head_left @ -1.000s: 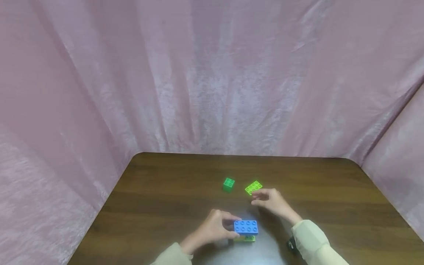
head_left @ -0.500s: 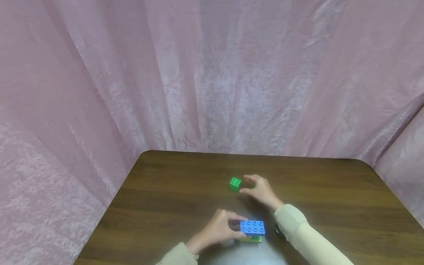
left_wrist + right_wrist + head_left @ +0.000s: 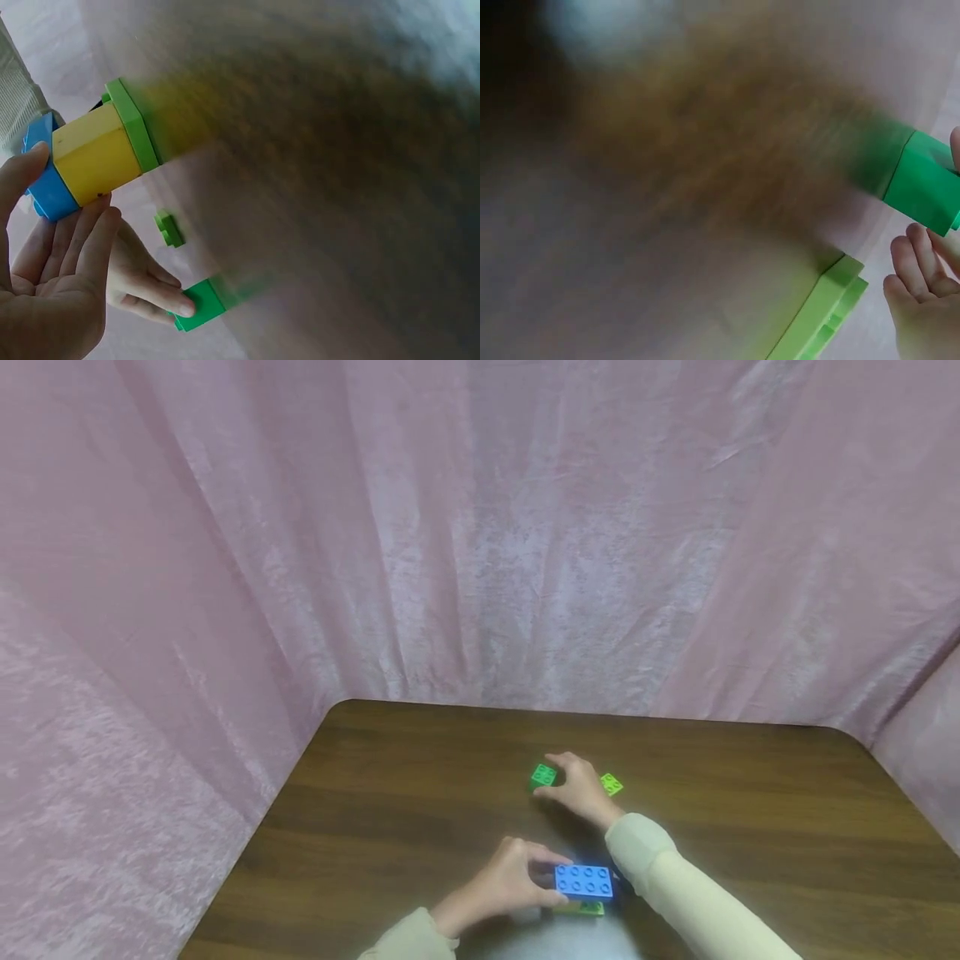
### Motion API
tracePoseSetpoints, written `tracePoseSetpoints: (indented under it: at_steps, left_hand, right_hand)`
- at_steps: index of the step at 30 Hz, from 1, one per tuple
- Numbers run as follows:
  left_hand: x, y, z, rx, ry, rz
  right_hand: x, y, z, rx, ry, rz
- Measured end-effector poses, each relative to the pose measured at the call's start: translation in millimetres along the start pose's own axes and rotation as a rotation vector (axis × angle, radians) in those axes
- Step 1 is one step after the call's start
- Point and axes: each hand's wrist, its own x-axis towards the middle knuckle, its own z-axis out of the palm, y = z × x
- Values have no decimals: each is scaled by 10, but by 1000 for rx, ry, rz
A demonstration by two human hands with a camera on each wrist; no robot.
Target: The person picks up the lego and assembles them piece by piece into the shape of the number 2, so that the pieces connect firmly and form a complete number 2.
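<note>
My left hand (image 3: 506, 881) grips a small stack of toy bricks near the table's front. Its thumb lies on the blue brick (image 3: 583, 882), which tops a yellow brick (image 3: 94, 157) and a light green plate (image 3: 135, 124) on the table. Farther back, my right hand (image 3: 579, 787) pinches a darker green toy brick (image 3: 543, 777) by its sides, thumb and fingers on either side of it. In the right wrist view this square green brick (image 3: 922, 184) sits on the tabletop between thumb and fingertips.
Behind my right hand lies a lime green brick (image 3: 612, 784), partly hidden by the hand. The brown wooden table (image 3: 390, 802) ends at pink curtains (image 3: 495, 568) at the back and sides.
My right hand has moved left past the lime green brick and reached round the square green brick. My left hand stays on the stack. The head view has shifted slightly.
</note>
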Motion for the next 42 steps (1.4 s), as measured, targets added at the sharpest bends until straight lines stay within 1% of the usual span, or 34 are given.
tracePoseSetpoints:
  at_steps: [4,6,12,20,28,33,38,42]
  left_hand:
    - [4,23,30,1,5,13]
    - [5,33,38,-7,3,10]
    - [8,53,49,-36,-8,-22]
    - [23,65,58,-51,-15,-65]
    - [12,64,52,-57,-9,-83]
    - [16,53,19,-52,5,-80]
    - [11,27,-11,-71,2,-70]
    - [-3,1,3,-101,2,-77]
  right_hand:
    - [-7,-1,-25,-52,-5,12]
    - [-19,-1,-39,-73,-17,24]
    - [-80,34,-63,-135,-41,38]
    - [-108,89,-92,-98,-33,54]
    - [-167,26,-170,-138,10,35]
    - [-221,-58,-258,-123,33,26]
    - [-326,-156,-348,-73,36,12]
    - [-481,-233,-408,-48,41,8]
